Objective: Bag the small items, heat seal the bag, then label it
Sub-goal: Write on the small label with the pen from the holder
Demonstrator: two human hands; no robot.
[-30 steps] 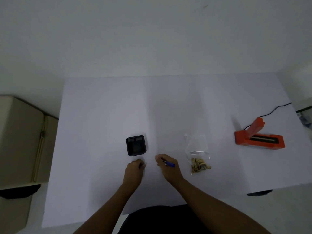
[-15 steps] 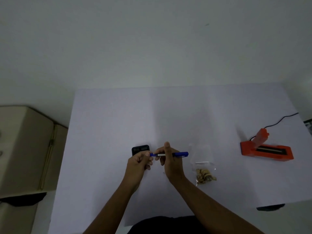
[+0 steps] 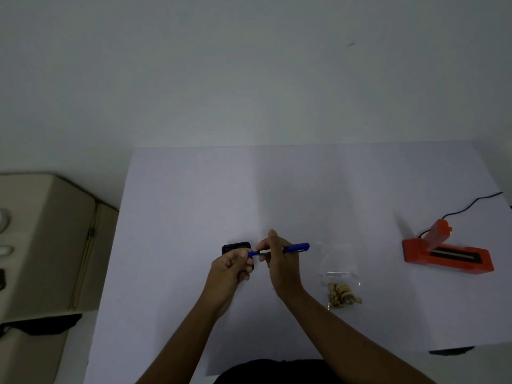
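A blue pen (image 3: 297,247) lies level between my hands above the white table (image 3: 194,206). My right hand (image 3: 281,264) grips its barrel, thumb pointing up. My left hand (image 3: 231,268) pinches the pen's left end, which looks like the cap. A clear plastic bag (image 3: 339,268) rests flat on the table just right of my right hand, with small tan items (image 3: 343,296) gathered at its near end. A small black box (image 3: 235,246) sits behind my left hand, partly hidden by it.
An orange heat sealer (image 3: 448,250) with its lid raised stands at the table's right side, its black cord (image 3: 471,205) running off the far right edge. A beige cabinet (image 3: 44,239) stands left of the table.
Both hands have risen from the table. The pen, first held down low in my right hand, is now level between both hands, with my left hand on its end.
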